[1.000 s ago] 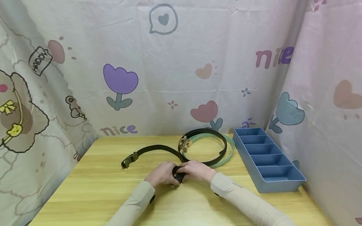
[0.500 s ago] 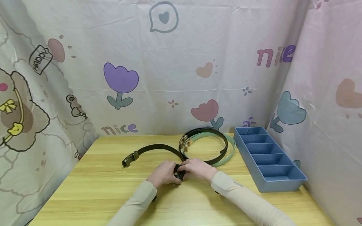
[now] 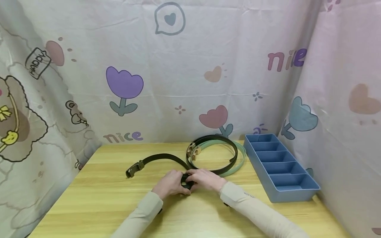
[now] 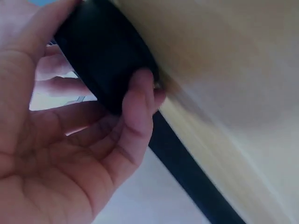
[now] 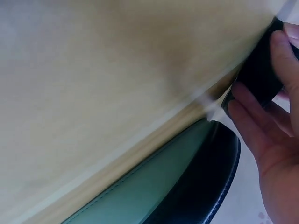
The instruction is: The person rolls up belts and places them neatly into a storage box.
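A black belt, partly wound into a small coil (image 3: 185, 181), stands on edge at the table's middle. My left hand (image 3: 170, 185) grips the coil from the left, and its fingers curl round the black band (image 4: 105, 51) in the left wrist view. From the right my right hand (image 3: 206, 180) holds the same coil; the right wrist view shows its fingertips on the outer band (image 5: 260, 70). The belt's unwound length (image 3: 163, 156) arcs away left to a dark metal buckle (image 3: 134, 169).
Behind my right hand lie a looped black belt (image 3: 235, 157) and a looped mint green belt (image 3: 243, 155), with gold-toned buckles (image 3: 194, 152). A blue compartment box (image 3: 265, 178) stands at the table's right. Patterned cloth (image 3: 178, 82) hangs behind the table.
The view has shifted slightly. Both hands stay round the coil, with only small finger movements; the belts and the box have not visibly moved.
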`<act>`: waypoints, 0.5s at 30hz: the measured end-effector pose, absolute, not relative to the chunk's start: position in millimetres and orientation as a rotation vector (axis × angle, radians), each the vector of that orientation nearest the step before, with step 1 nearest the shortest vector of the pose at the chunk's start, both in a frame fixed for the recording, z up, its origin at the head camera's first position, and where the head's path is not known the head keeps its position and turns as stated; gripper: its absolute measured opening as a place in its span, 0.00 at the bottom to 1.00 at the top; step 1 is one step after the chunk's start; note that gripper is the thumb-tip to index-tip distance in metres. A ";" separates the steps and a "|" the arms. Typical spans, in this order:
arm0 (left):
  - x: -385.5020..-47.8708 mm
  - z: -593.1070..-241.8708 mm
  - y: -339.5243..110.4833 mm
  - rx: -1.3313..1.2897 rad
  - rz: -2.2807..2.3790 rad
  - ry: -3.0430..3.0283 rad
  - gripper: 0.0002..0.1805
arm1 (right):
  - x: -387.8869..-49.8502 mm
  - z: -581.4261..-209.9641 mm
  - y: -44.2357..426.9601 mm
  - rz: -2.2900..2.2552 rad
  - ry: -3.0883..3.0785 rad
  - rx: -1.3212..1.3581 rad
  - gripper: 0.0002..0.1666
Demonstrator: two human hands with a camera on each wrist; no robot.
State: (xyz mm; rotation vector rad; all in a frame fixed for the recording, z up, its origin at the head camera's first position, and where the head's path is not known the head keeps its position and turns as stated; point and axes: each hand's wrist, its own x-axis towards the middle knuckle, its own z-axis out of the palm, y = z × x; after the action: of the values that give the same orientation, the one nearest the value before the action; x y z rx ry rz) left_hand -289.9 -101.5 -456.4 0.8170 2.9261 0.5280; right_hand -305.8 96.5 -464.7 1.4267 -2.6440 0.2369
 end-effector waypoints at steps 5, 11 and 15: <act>-291.2 -455.2 -105.6 0.868 0.505 2.892 0.28 | -306.2 -465.4 97.7 0.301 -2.691 1.420 0.19; -293.2 -452.7 -108.8 0.894 0.529 2.826 0.29 | -306.5 -465.8 97.4 0.325 -2.742 1.385 0.23; -290.8 -454.1 -105.0 0.830 0.530 2.875 0.27 | -303.9 -465.7 95.0 0.255 -2.720 1.382 0.22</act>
State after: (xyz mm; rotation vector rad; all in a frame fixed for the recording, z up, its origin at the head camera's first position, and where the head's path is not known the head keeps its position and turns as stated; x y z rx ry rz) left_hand -290.8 -105.0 -454.1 0.8302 2.8754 0.5304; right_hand -303.9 95.0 -465.7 1.3822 -2.7200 0.2553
